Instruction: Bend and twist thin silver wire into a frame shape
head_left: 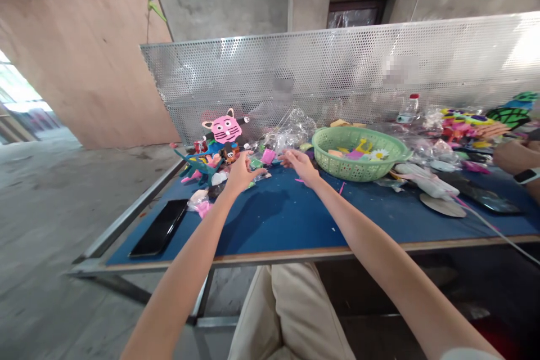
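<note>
My left hand (242, 173) is over the blue table, its thumb stretched to the right, apart from the fingers. Nothing shows in its grip. Just beyond it lie small bags of coloured clay, among them a green piece (256, 163) and a pink piece (268, 156). My right hand (302, 165) reaches in from the right, fingers loosely bent and apart, with no held thing visible. Its fingertips are close to the pink piece and to crumpled clear plastic (291, 132). A pink cat-faced clay figure (226, 129) stands behind my left hand.
A green basket (358, 171) with clay pieces and a daisy shape stands right of my right hand. A black phone (159, 228) lies front left. At the right are a bottle (408, 110), clay figures and another person's hand (517, 156). A perforated metal panel (253, 79) runs behind.
</note>
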The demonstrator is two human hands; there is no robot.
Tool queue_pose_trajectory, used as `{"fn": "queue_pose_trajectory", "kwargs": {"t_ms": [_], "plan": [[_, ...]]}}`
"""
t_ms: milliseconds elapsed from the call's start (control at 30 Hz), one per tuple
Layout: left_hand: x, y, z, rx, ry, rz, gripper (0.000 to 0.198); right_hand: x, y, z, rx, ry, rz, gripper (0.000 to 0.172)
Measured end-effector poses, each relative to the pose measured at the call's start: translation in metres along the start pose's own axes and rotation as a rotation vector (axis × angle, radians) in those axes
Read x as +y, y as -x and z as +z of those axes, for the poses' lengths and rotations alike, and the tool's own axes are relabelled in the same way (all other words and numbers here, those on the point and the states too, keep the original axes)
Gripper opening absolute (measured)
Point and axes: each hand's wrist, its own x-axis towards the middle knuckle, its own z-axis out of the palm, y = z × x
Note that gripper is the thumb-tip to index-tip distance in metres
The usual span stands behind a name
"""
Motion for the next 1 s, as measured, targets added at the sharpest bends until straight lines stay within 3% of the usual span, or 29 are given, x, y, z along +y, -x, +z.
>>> {"fn": "queue_pose_trajectory", "kwargs": {"t_ms": [100,167,367,467,600,700,867,1000], "plan": [[0.010,0.006,0.014,-0.026,0.202,-0.026,0.072,-0.004,0.009,0.010,-0.234,0.119,-0.039,0.046],[0.017,0.010,0.023,-0.035,0.322,-0.022,0.073,-0.006,0.012,0.012,-0.281,0.197,-0.070,0.042],[0.021,0.016,0.046,-0.134,0.614,-0.056,0.061,-0.014,0.015,0.012,-0.191,0.227,-0.082,0.044],[0.018,0.016,0.051,-0.185,0.640,-0.031,0.056,-0.014,0.014,0.012,-0.151,0.229,-0.082,0.041],[0.015,0.015,0.045,-0.265,0.575,0.003,0.047,-0.006,0.009,0.007,-0.029,0.313,-0.112,0.034],[0.014,0.013,0.035,-0.320,0.556,-0.021,0.051,-0.002,0.006,0.003,0.018,0.372,-0.123,0.031],[0.013,0.011,0.025,-0.278,0.633,-0.145,0.045,-0.005,0.006,0.000,0.060,0.372,-0.108,0.030],[0.011,0.006,0.024,-0.138,0.792,-0.226,0.044,-0.009,0.012,0.005,-0.054,0.330,-0.076,0.031]]}}
